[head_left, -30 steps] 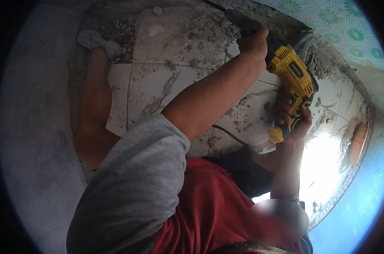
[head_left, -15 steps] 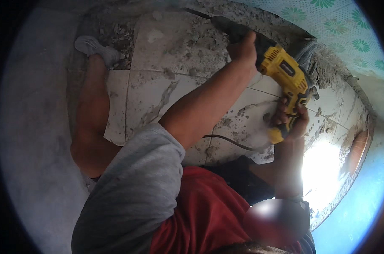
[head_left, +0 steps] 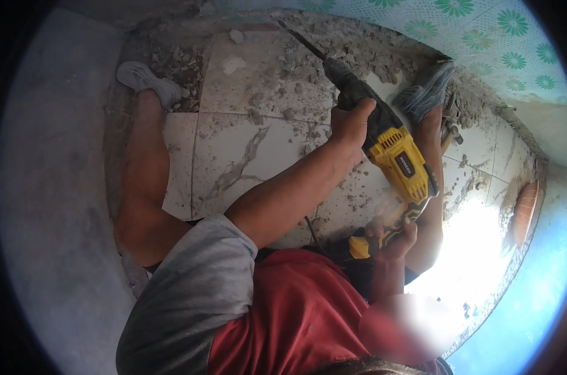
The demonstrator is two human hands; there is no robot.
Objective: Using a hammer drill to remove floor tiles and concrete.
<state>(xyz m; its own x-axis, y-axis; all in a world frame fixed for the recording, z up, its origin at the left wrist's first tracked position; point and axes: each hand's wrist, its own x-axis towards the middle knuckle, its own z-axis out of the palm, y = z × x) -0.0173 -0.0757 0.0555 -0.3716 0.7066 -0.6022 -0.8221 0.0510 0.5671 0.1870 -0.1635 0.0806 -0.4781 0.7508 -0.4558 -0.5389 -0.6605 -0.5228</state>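
- Where the left hand (head_left: 352, 122) wraps the black front barrel of the yellow rotary hammer drill (head_left: 396, 156), a dark rectangular label plate sits on the yellow housing just behind those fingers, its print too small to make out
- Left fingers curl shut over the barrel, thumb on the near side, clamped tight on the tool
- Right hand (head_left: 392, 234) grips the rear handle of the drill, fingers folded around the black-and-yellow grip; the index finger is hidden, so whether it presses the trigger cannot be told
- Ahead of the left fingers the dark chisel bit (head_left: 302, 40) runs up and left, its tip among the grey rubble (head_left: 358, 44) by the wall
- Below and left of the left fingers lie white marbled floor tiles (head_left: 233, 162), dusted with debris
- Beyond the bit, a wall covering (head_left: 483, 31) bears green flower shapes
- A white shoe (head_left: 147, 81) rests well left of both hands, a grey shoe (head_left: 430, 87) just right of the left fingers
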